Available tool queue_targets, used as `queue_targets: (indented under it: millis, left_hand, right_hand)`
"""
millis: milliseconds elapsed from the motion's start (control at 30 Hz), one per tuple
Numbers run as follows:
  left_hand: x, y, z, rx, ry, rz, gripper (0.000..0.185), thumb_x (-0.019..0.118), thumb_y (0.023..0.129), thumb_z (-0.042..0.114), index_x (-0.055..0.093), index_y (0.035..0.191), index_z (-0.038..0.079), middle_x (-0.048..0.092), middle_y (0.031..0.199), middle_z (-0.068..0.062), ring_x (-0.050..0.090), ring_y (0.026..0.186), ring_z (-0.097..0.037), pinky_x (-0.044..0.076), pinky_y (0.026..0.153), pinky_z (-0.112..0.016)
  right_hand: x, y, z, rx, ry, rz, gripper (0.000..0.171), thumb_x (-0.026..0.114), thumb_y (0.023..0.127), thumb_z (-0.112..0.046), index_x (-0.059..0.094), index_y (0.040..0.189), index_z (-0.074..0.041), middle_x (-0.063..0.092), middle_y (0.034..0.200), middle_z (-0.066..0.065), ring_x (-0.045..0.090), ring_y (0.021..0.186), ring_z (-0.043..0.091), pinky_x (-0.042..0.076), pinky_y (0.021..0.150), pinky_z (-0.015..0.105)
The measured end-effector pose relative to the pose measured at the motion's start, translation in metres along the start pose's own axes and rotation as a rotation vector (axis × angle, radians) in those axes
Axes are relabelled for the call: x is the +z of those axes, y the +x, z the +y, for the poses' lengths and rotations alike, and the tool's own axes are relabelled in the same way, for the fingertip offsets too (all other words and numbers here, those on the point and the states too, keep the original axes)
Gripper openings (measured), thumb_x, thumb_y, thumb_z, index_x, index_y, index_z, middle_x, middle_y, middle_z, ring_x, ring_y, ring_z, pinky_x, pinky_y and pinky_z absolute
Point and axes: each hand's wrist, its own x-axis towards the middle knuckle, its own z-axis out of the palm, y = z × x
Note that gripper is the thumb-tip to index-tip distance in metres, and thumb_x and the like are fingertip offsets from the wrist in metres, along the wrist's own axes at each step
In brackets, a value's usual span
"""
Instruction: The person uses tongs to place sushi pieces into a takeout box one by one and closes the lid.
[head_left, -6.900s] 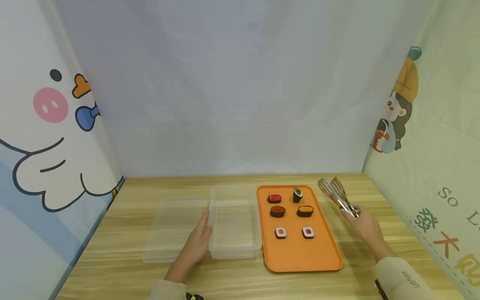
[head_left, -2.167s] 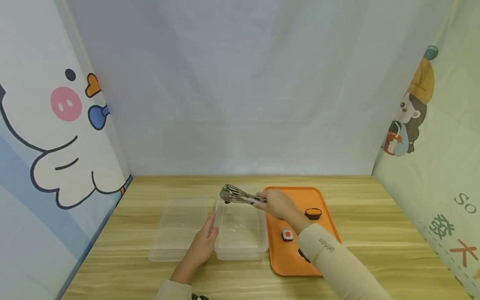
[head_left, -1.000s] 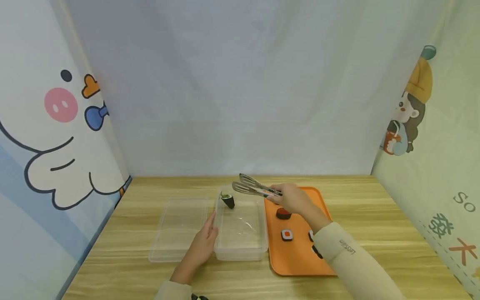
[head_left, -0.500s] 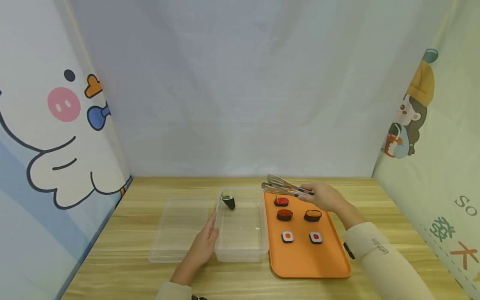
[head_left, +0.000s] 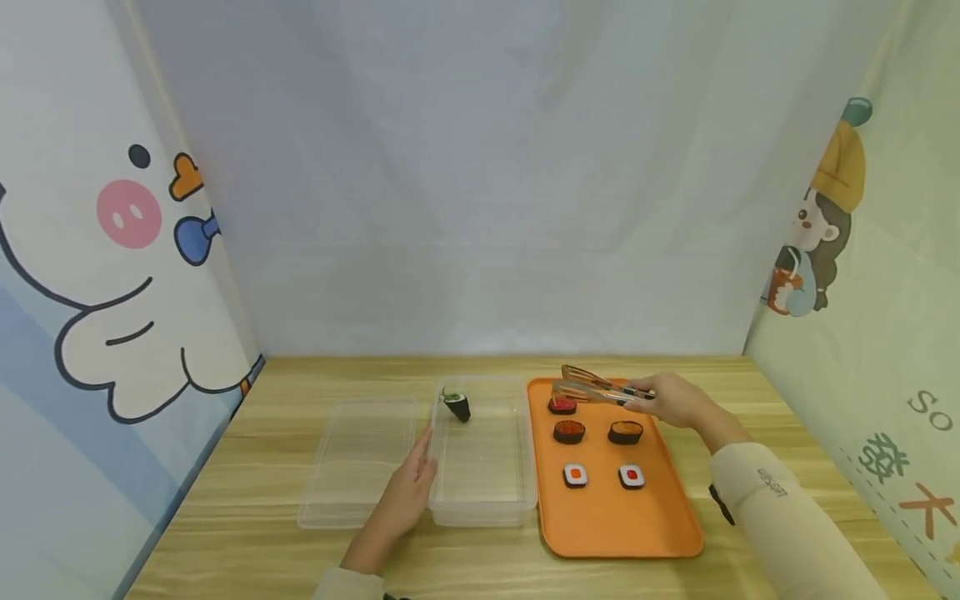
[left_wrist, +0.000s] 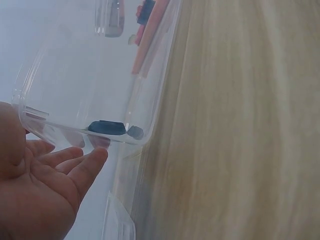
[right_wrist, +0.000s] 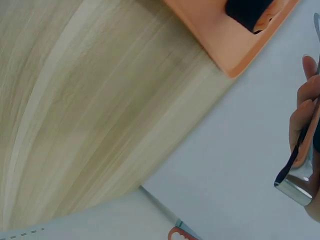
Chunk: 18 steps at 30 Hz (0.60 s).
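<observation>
My right hand (head_left: pixel 667 400) grips metal tongs (head_left: pixel 592 387), whose tips hover just over a red-topped sushi piece (head_left: pixel 562 405) at the far left of the orange tray (head_left: pixel 600 521). Several more sushi pieces lie on the tray, among them an orange-topped one (head_left: pixel 626 431) and two white rolls (head_left: pixel 575 475). A green-topped roll (head_left: pixel 457 404) sits in the far end of the clear plastic box (head_left: pixel 483 500). My left hand (head_left: pixel 408 492) rests with straight fingers against the box's left wall. In the right wrist view the fingers (right_wrist: pixel 302 117) curl round the tongs' handle (right_wrist: pixel 297 182).
A clear lid (head_left: pixel 352 458) lies flat on the wooden table (head_left: pixel 750 467) left of the box. Cloth walls with cartoon prints close in the left, back and right sides. Bare wood lies right of the tray and along the front edge.
The tongs carried the green-topped roll from the tray into the box and let it go. My right hand then moved back right, and the tips now hang over the red-topped piece.
</observation>
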Motion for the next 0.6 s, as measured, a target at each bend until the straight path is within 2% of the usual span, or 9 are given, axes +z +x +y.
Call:
queue_targets:
  millis: [167,400,533,600]
  left_hand:
    - [0.0,-0.001,-0.001,-0.008,-0.001,0.01,0.051,0.036,0.106,0.014,0.023,0.154,0.0,0.03,0.149,-0.03,0.031,0.134,-0.047,0.025,0.109,-0.058]
    - [0.0,-0.001,-0.002,-0.009,0.003,0.018,0.051,0.036,0.105,0.013,0.024,0.154,0.001,0.034,0.147,-0.031,0.032,0.134,-0.046,0.026,0.108,-0.059]
    - [-0.001,-0.001,-0.002,-0.005,0.006,0.02,0.051,0.036,0.105,0.013,0.024,0.153,0.001,0.034,0.146,-0.032,0.033,0.133,-0.047,0.026,0.108,-0.059]
    - [-0.001,-0.001,-0.002,-0.002,0.009,0.021,0.051,0.036,0.105,0.013,0.024,0.153,0.0,0.035,0.145,-0.033,0.033,0.133,-0.047,0.027,0.107,-0.059]
  right_hand:
    - [0.002,0.003,0.006,0.004,0.022,-0.037,0.06,0.062,0.096,-0.034,0.049,0.138,0.008,0.066,0.102,0.015,0.06,0.066,0.024,0.045,0.058,0.034]
    - [0.003,0.007,0.013,-0.019,0.012,-0.067,0.056,0.064,0.096,-0.029,0.051,0.135,0.009,0.066,0.092,0.007,0.06,0.065,0.025,0.045,0.058,0.033]
    - [0.005,0.011,0.017,-0.011,0.02,-0.078,0.055,0.064,0.095,-0.029,0.053,0.135,0.008,0.066,0.103,0.017,0.06,0.066,0.024,0.046,0.059,0.033]
    - [0.007,0.013,0.019,-0.018,0.0,-0.077,0.054,0.065,0.095,-0.03,0.055,0.133,0.007,0.064,0.114,0.022,0.061,0.075,0.024,0.047,0.063,0.035]
